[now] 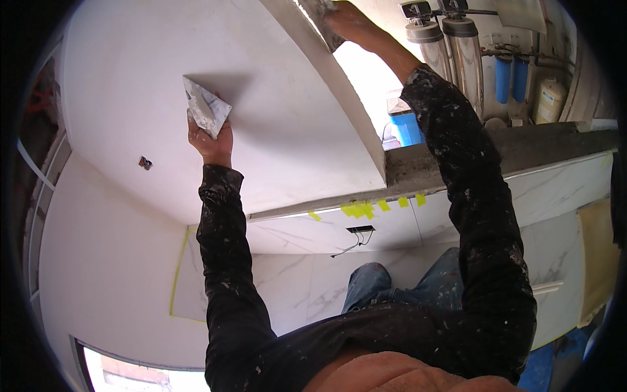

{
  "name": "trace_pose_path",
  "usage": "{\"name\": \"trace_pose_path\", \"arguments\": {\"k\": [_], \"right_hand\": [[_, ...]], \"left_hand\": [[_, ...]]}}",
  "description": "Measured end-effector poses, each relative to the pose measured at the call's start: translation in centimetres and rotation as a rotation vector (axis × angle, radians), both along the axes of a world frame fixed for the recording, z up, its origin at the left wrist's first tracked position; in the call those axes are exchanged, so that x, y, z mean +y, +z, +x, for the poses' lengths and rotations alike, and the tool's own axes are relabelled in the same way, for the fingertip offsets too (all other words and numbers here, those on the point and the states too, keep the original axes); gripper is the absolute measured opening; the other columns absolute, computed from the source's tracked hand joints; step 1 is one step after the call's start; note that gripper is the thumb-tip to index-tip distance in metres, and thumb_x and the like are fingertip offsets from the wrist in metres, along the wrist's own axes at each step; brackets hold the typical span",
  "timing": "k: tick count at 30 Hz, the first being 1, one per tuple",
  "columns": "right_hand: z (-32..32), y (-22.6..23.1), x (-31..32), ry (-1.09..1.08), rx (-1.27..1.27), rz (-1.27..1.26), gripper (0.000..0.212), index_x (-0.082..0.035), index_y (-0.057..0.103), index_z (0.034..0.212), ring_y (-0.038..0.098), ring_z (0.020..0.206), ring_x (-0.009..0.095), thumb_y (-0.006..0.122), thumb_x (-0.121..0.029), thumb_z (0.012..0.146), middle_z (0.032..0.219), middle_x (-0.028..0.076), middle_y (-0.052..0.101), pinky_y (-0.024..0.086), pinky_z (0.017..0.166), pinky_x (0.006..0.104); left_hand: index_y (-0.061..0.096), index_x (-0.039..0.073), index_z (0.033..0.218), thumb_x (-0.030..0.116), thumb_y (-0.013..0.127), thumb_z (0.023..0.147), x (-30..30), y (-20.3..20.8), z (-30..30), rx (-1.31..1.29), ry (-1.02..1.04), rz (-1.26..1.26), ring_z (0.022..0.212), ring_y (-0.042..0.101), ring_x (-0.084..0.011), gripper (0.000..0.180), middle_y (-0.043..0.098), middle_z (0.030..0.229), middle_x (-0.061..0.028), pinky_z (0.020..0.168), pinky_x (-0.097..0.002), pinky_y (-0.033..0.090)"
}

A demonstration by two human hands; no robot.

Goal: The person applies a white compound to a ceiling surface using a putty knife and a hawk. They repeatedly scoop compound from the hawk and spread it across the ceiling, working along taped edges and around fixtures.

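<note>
My left hand (pixel 214 145) is raised in front of the white wall (pixel 287 85), its fingers closed on a small piece of marble-patterned tile (pixel 221 108). A lump of white paste (pixel 201 112) lies on that tile. At the top of the view my right hand (pixel 349 25) reaches to the wall's edge beside the bright opening. It is closed around a grey, paste-smeared thing (pixel 319 12), cut off by the frame, whose kind I cannot make out. Both sleeves are black and spotted with white.
Below the opening runs a rough grey sill (pixel 431 160). Yellow tape pieces (pixel 356 209) hang over marble-patterned panels, near a cutout with loose wires (pixel 359 230). An electrical box (pixel 145 163) is set in the wall. Metal cylinders (pixel 465 59) and blue filters (pixel 503 80) stand beyond the opening.
</note>
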State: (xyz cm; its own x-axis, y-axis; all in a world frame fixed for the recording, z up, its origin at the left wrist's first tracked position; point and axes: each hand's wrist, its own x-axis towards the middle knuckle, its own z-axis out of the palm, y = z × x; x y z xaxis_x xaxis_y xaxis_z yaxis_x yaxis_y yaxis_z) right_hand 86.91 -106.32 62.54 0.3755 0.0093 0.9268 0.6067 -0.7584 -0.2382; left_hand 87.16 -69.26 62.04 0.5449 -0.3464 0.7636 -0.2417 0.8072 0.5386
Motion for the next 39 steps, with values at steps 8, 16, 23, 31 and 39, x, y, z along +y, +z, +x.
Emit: {"name": "trace_pose_path", "arguments": {"k": [8, 16, 23, 31, 39], "right_hand": [[-10.9, -10.2, 6.2, 0.115, -0.048, 0.114, 0.045, -0.001, 0.047, 0.127, 0.063, 0.075, 0.022, 0.049, -0.006, 0.083, 0.089, 0.017, 0.064, 0.052, 0.069, 0.0358], [-4.7, -2.0, 1.8, 0.675, -0.149, 0.558, 0.027, -0.005, 0.055, 0.069, 0.044, 0.059, 0.003, 0.06, -0.025, 0.087, 0.063, -0.005, 0.047, 0.038, 0.05, 0.0217], [-8.0, 1.3, 7.6, 0.078, 0.312, 0.323, 0.027, -0.001, 0.058, 0.103, 0.058, 0.085, 0.022, 0.057, -0.017, 0.081, 0.096, 0.017, 0.059, 0.046, 0.071, 0.0347], [-10.4, -5.9, 2.9, 0.106, 0.524, 0.374, 0.021, 0.003, 0.062, 0.095, 0.063, 0.078, 0.027, 0.052, -0.01, 0.082, 0.086, 0.019, 0.063, 0.051, 0.072, 0.0348], [1.5, 1.6, -2.0, 0.179, -0.082, 0.046, 0.028, 0.007, 0.059, 0.083, 0.055, 0.061, 0.021, 0.057, -0.021, 0.078, 0.067, 0.015, 0.057, 0.046, 0.061, 0.0339]], "left_hand": [[0.047, 0.0, 0.128, 0.024, 0.047, 0.091, 2.2, -0.5, -0.5, 0.082, 0.115, -0.036, 0.113, 0.054, -0.0321, 0.045, 0.055, 0.123, -0.0162, 0.101, -0.0415, 0.044], [0.046, 0.0, 0.128, 0.024, 0.038, 0.095, 1.9, -0.6, -0.2, 0.054, 0.025, -0.026, 0.111, 0.055, -0.0323, 0.042, 0.056, 0.122, -0.0171, 0.099, -0.0416, 0.046], [0.045, 0.0, 0.13, 0.023, 0.036, 0.096, 2.6, -0.9, -0.9, 0.045, 0.071, -0.038, 0.114, 0.052, -0.0333, 0.042, 0.053, 0.126, -0.0172, 0.101, -0.043, 0.044], [0.042, 0.001, 0.132, 0.024, 0.035, 0.096, 2.6, -1.0, 0.2, -0.001, 0.035, -0.03, 0.117, 0.051, -0.0339, 0.043, 0.051, 0.129, -0.0165, 0.101, -0.0439, 0.043], [0.042, 0.001, 0.132, 0.026, 0.035, 0.097, 0.5, -0.2, 0.5, -0.036, -0.004, -0.025, 0.117, 0.051, -0.034, 0.044, 0.052, 0.128, -0.0163, 0.101, -0.044, 0.043]]}}
